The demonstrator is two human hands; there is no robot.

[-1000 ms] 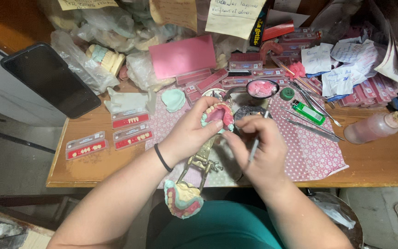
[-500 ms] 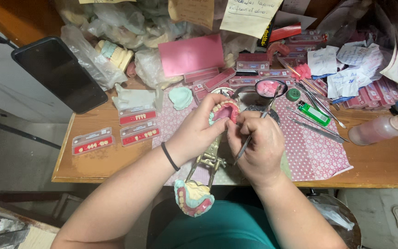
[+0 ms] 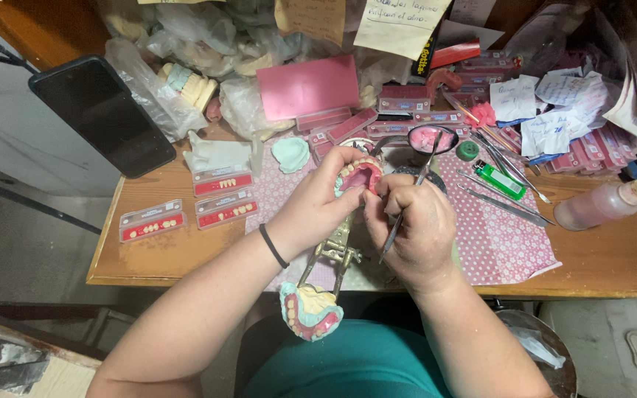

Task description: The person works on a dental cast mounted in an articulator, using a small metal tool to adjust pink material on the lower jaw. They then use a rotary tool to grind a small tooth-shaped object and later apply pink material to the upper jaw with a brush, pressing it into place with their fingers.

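My left hand (image 3: 318, 199) grips a pink wax denture with a row of teeth (image 3: 361, 175), set on a brass hinged articulator (image 3: 335, 250). The articulator's other end hangs over the table edge and carries a second cast with pink gums (image 3: 310, 311). My right hand (image 3: 418, 228) is closed on a thin metal tool (image 3: 407, 203), with thumb and fingers touching the denture. Both hands are over a pink dotted cloth (image 3: 503, 243).
Three red trays of artificial teeth (image 3: 219, 208) lie at the left, and a black phone (image 3: 101, 114) leans at the far left. A pink wax sheet (image 3: 307, 87), small boxes, metal tools (image 3: 506, 206), a green lighter (image 3: 503, 180) and a pinkish bottle (image 3: 599, 206) crowd the back and right.
Both hands with the denture have shifted slightly up and closer together; the right hand's tool now points more upright beside the denture. The camera view has drifted a little.
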